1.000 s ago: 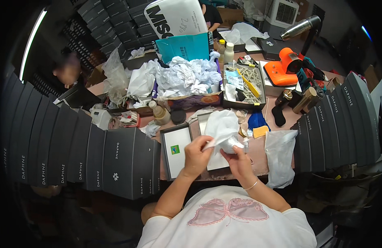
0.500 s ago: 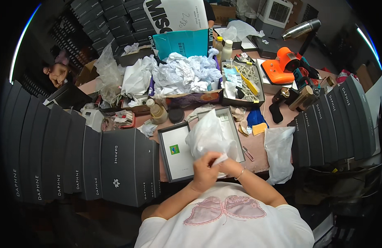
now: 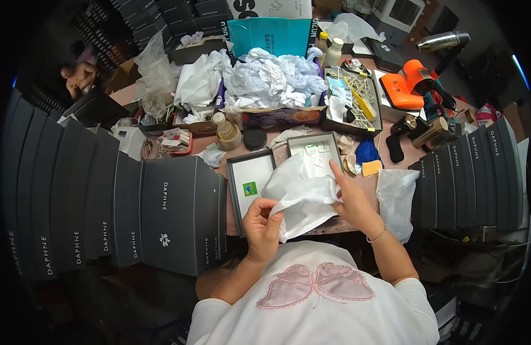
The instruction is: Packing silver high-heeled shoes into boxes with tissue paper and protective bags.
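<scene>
spreading the tissue sheet

since half a second ago our hands parted: left hand (image 3: pixel 262 221) pinches white tissue paper (image 3: pixel 303 195) at its near edge, right hand (image 3: pixel 354 201) grips its far side, over the open box (image 3: pixel 251 184). we should keep it taut, pulling evenly.

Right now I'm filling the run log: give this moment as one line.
left hand: grips white tissue sheet | right hand: holds sheet's far side | under sheet: two open trays

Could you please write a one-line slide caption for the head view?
Both hands, left hand and right hand, hold white tissue paper over open grey boxes on a cluttered table.
</scene>
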`<state>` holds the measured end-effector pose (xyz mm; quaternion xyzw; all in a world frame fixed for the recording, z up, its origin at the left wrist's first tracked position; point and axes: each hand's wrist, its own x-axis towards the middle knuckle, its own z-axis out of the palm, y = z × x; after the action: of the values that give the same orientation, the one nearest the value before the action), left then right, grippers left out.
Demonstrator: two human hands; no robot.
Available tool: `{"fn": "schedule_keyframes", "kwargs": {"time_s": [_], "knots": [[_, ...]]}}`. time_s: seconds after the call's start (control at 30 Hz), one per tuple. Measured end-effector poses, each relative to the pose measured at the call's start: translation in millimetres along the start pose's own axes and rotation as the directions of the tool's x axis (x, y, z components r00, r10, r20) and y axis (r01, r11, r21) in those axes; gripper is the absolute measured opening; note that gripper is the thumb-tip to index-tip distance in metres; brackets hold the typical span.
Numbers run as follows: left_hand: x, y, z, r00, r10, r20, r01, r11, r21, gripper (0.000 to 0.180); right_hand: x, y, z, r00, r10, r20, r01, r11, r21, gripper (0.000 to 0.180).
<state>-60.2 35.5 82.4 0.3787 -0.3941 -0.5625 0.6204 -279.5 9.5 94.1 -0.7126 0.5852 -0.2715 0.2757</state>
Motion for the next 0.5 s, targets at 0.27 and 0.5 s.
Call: {"fn": "schedule_keyframes", "kwargs": {"time_s": [0.27,0.5], "knots": [[-44,-87,-76,0.809,-0.446,0.384,0.508,0.199,-0.838,0.059,39,-31,5,0.945,-0.261,0.198,0.091,0.789,0.608,0.032],[-48,-132,-95,0.587,-0.771,0.248,0.628,0.239,-0.741,0.066,-8,-26,-6,0.779,-0.347,0.522,-0.011,0.825,0.565,0.015]]}}
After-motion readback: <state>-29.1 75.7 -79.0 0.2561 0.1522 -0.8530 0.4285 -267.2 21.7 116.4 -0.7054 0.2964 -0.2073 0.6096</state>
